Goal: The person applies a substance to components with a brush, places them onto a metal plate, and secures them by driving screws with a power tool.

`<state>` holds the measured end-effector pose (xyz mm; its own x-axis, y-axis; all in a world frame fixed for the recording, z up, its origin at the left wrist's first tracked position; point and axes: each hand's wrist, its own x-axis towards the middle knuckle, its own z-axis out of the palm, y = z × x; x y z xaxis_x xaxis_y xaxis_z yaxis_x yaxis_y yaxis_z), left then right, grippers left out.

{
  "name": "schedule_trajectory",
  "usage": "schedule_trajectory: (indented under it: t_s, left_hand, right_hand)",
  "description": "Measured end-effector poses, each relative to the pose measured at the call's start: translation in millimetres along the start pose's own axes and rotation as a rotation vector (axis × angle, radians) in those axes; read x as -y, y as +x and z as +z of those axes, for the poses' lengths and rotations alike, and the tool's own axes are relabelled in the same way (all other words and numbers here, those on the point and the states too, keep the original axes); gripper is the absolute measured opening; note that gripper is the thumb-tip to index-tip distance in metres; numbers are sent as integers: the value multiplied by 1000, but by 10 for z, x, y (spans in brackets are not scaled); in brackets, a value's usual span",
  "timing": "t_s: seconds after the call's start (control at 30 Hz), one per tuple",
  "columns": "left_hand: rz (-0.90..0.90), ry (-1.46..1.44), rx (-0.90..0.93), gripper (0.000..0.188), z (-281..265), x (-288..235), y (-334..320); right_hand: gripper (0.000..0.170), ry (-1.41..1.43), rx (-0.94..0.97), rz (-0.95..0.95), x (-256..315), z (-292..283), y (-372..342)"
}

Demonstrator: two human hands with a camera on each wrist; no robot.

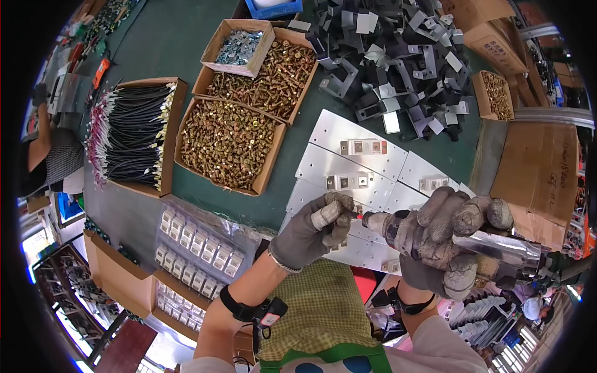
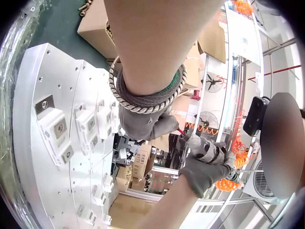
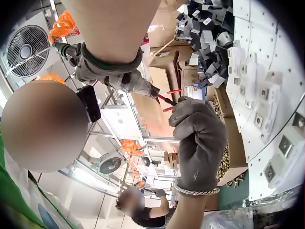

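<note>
My gloved right hand (image 1: 444, 239) grips an air screwdriver (image 1: 500, 247), lying nearly level with its nose toward my left hand. From the nose comes a red bit (image 3: 163, 98). My gloved left hand (image 1: 308, 233) has its fingers curled, and thumb and fingertips pinch a small dark piece (image 3: 170, 102) at the bit's end. The fingers hide most of that piece; I cannot tell what it is. Both hands are above silver metal plates (image 1: 320, 163) with drilled holes. White blocks (image 1: 364, 147) with metal contacts sit on these plates in rows.
Cartons of brass-coloured screws (image 1: 227, 143) stand left of the plates, near a box of black cables (image 1: 137, 133). Black brackets (image 1: 398, 68) are heaped at the back. A clear tray of white blocks (image 1: 202, 242) lies front left; a large carton (image 1: 535, 174) stands at right.
</note>
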<state>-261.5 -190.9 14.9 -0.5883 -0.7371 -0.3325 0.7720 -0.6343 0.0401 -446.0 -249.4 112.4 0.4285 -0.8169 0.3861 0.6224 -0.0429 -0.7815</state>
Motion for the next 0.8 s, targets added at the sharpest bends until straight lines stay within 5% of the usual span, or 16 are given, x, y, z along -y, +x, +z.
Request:
schedule_trajectory:
  t_s: [0.33,0.57,0.73,0.8]
  left_hand:
    - [-76,75,-55,30,-16,83,13]
    - [-238,370,-112,32,127,40,-26]
    - [-257,524,-214,37,207,-27,115]
    - [-156,742,-216,42,288,-119,200]
  right_hand:
    - [47,-65,-143,-37,2,167,-75]
    - [17,-218,-75,49,231,241,46]
    - [54,-217,-181,-215,-49,168,-154]
    - [54,-200,-170,-104,60,-11,-165]
